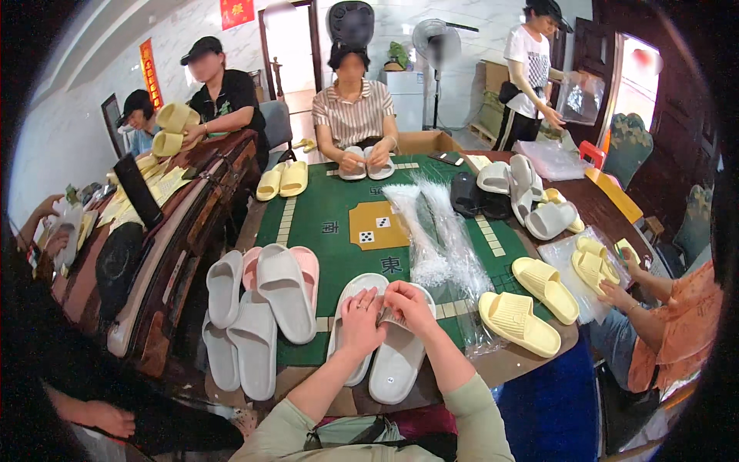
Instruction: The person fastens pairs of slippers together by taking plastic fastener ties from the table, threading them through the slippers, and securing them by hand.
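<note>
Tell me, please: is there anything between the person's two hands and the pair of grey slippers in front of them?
Nothing visible. The left hand and right hand already rest on the straps of the grey slippers, side by side at the near edge of the green table.

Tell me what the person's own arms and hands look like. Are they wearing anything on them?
Both arms come up from the bottom of the picture in pale sage-green sleeves pushed up near the elbows, so the forearms are bare. The left hand wears a thin ring on one finger. The right hand looks bare, with no glove or watch in view.
</note>
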`<action>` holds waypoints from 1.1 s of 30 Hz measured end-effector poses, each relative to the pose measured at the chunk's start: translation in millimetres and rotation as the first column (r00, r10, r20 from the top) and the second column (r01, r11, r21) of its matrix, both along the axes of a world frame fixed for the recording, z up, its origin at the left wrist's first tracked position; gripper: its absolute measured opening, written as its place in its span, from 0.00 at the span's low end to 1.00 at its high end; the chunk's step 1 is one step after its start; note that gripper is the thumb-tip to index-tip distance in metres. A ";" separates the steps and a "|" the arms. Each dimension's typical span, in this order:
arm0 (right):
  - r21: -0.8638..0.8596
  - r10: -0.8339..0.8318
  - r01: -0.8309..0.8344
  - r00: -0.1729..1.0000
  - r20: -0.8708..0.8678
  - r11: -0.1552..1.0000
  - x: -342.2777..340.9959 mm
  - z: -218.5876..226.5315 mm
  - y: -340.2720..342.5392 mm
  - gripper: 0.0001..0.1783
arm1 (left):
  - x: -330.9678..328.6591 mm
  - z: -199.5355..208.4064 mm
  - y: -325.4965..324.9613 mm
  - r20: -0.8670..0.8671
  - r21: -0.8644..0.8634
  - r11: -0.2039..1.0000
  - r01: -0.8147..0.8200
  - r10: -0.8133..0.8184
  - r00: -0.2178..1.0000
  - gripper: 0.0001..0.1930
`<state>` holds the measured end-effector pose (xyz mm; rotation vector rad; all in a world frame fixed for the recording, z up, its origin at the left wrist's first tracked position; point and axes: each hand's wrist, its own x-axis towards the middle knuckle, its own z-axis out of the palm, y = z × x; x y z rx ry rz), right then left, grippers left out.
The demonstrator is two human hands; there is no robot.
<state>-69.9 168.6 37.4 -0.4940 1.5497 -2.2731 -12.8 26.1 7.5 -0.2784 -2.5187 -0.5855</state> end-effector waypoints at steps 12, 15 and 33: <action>0.016 -0.296 0.304 0.937 -0.188 0.952 68.2 -11.9 19.1 0.02 | 61.9 23.0 21.0 0.159 0.017 0.950 -0.311 0.304 0.939 0.38; -0.053 -0.243 0.239 0.964 -0.110 0.970 79.2 -11.4 17.5 0.02 | 76.7 23.6 13.9 0.153 0.023 0.948 -0.316 0.309 0.939 0.37; -0.094 -0.346 0.344 0.938 -0.005 0.934 124.5 -9.3 12.0 0.03 | 109.0 14.3 10.2 0.202 0.307 0.950 -0.056 -0.008 0.979 0.34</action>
